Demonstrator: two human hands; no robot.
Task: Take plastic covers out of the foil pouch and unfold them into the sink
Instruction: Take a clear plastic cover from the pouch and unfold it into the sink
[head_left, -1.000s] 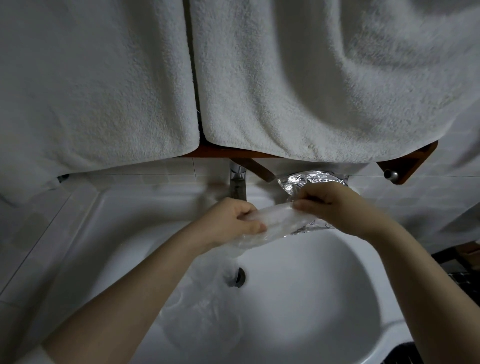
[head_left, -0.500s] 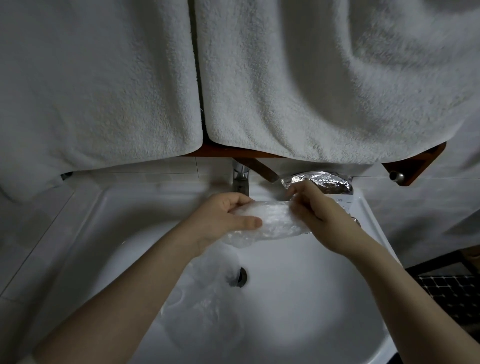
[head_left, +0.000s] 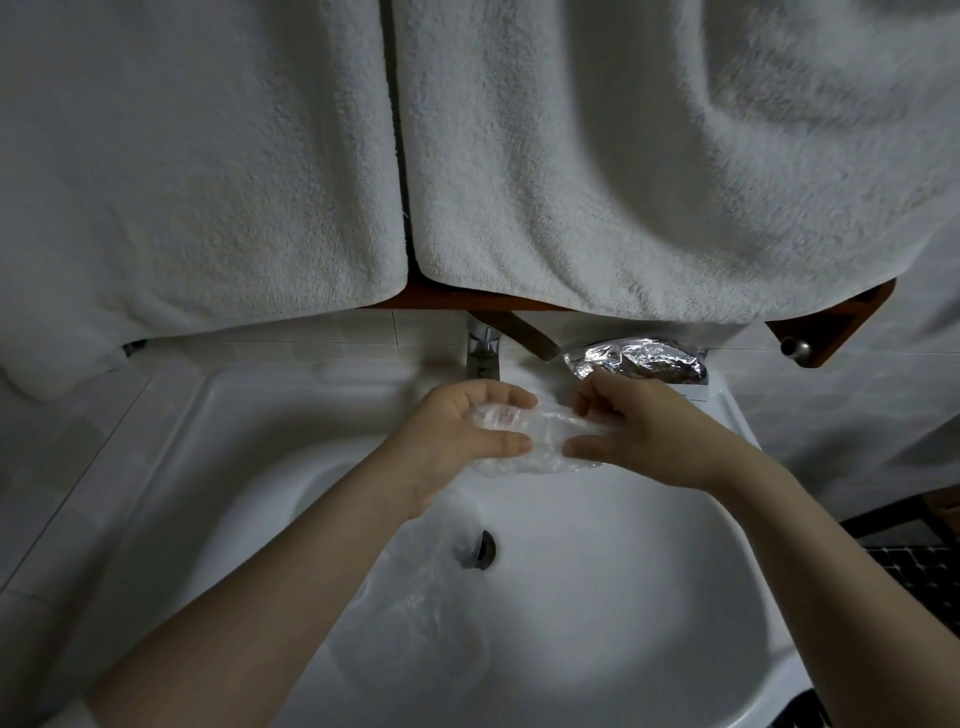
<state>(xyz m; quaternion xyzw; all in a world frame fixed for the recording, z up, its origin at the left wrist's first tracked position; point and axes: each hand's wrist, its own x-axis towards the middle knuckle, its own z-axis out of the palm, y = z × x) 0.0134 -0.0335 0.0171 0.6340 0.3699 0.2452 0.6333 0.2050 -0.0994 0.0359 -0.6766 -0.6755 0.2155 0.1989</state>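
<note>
Left hand (head_left: 457, 436): fingers and thumb curled round the left end of a crumpled clear plastic cover (head_left: 540, 441), thumb on the near side, fingers over the far side. Right hand (head_left: 644, 431): thumb and fingertips pinching the right end of the same cover. The cover is stretched between the two hands, bunched and not yet spread flat. It is held in the air above the far part of the sink (head_left: 649, 597) bowl, just in front of the tap (head_left: 483, 353).

Both forearms come in from the near edge of the sink, bare.

In the bowl, a second clear plastic cover (head_left: 421, 608) lies opened out against the near-left slope, its upper edge reaching the drain (head_left: 480, 551). Its outline is faint against the white basin and cannot be traced fully.

The foil pouch (head_left: 644, 361) lies on the far right corner of the sink rim, close behind the right hand, crinkled, mouth towards the tap. Whether the right hand touches it cannot be told.

Above the sink, two white towels (head_left: 623, 156) hang side by side over a brown wooden rail (head_left: 831, 327), covering most of the wall. Pale tiles (head_left: 78, 441) flank the sink on the left.
</note>
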